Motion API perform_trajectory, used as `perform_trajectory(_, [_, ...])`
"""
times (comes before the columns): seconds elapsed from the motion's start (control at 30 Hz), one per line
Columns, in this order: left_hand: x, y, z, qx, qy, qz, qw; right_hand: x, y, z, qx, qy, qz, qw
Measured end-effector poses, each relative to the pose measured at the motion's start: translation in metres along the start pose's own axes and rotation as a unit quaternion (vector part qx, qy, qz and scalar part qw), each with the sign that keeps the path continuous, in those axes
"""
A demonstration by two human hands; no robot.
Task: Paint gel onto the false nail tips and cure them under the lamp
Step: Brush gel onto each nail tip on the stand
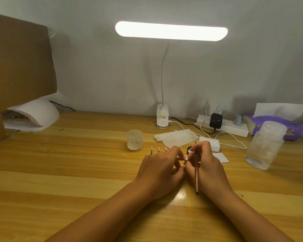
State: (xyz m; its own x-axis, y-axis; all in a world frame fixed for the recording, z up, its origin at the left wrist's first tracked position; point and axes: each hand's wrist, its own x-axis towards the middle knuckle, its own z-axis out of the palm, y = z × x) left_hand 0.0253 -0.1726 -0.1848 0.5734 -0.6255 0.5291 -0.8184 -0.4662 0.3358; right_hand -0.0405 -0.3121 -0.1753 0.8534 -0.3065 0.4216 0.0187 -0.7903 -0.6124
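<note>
A: Hands, centre frame?
B: Left hand [162,165] pinches a pink nail tip [186,158]; right hand [205,161] is closed round a brush [196,172].
A: Other tips?
B: Three [158,149] on the table [77,163], just left. Curing lamp [33,116], upper left.

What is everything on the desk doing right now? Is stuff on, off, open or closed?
White bar desk lamp: switched on.
White dome curing lamp: no glow seen.
Small frosted jar: lid on.
Tall clear plastic bottle: cap on.
Black plug adapter: plugged in, blue light lit.
Left hand: pinching a pink nail tip.
Right hand: holding a thin brush.
</note>
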Motion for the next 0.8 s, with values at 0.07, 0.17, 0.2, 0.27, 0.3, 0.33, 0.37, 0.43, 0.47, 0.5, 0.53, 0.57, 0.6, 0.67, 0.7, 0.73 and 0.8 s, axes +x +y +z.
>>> perform_trajectory(0.07, [0.001,-0.003,0.000,-0.011,-0.004,-0.012,1.000,0.001,0.000,0.000,0.005,-0.006,0.009,1.000])
perform_trajectory(0.17, [0.002,-0.009,0.001,-0.038,-0.030,-0.009,0.999,0.001,0.000,0.001,0.001,-0.010,0.011,1.000])
perform_trajectory(0.2, [0.003,-0.010,0.001,-0.048,-0.042,-0.001,0.998,0.001,0.000,0.002,0.002,-0.008,0.010,1.000])
perform_trajectory(0.27, [0.003,-0.013,0.001,-0.060,-0.049,0.014,0.997,0.001,0.002,0.002,0.004,-0.002,0.013,1.000])
perform_trajectory(0.3, [0.004,-0.014,0.001,-0.063,-0.047,0.020,0.997,0.002,0.002,0.002,0.006,0.000,0.016,1.000])
perform_trajectory(0.33, [0.003,-0.015,0.002,-0.065,-0.046,0.025,0.997,0.002,0.003,0.002,0.007,0.000,0.020,1.000])
perform_trajectory(0.37, [0.003,-0.016,0.002,-0.067,-0.046,0.029,0.996,0.002,0.003,0.002,0.008,0.001,0.023,1.000])
perform_trajectory(0.43, [0.004,-0.017,0.004,-0.071,-0.052,0.029,0.996,0.002,0.004,0.003,0.008,0.002,0.023,1.000])
perform_trajectory(0.47, [0.004,-0.017,0.004,-0.073,-0.052,0.029,0.996,0.002,0.005,0.003,0.007,0.002,0.019,1.000])
perform_trajectory(0.5, [0.004,-0.018,0.005,-0.075,-0.051,0.028,0.995,0.002,0.005,0.003,0.003,0.002,0.015,1.000])
perform_trajectory(0.53, [0.004,-0.019,0.005,-0.078,-0.049,0.027,0.995,0.002,0.005,0.003,0.000,0.002,0.011,1.000])
perform_trajectory(0.57, [0.004,-0.019,0.005,-0.083,-0.049,0.025,0.995,0.002,0.005,0.004,-0.003,0.003,0.006,1.000])
perform_trajectory(0.6, [0.004,-0.019,0.005,-0.092,-0.049,0.021,0.994,0.001,0.004,0.004,-0.004,0.005,0.001,1.000])
perform_trajectory(0.67, [0.005,-0.019,0.004,-0.110,-0.053,0.013,0.992,0.001,0.003,0.004,0.000,0.005,-0.009,1.000])
perform_trajectory(0.7, [0.005,-0.019,0.004,-0.119,-0.056,0.009,0.991,0.001,0.002,0.004,0.005,0.003,-0.013,1.000])
perform_trajectory(0.73, [0.006,-0.019,0.003,-0.129,-0.059,0.004,0.990,0.001,0.002,0.004,0.012,0.000,-0.018,1.000])
perform_trajectory(0.8, [0.007,-0.021,0.002,-0.150,-0.066,-0.008,0.986,0.001,0.001,0.004,0.014,-0.011,-0.029,0.999])
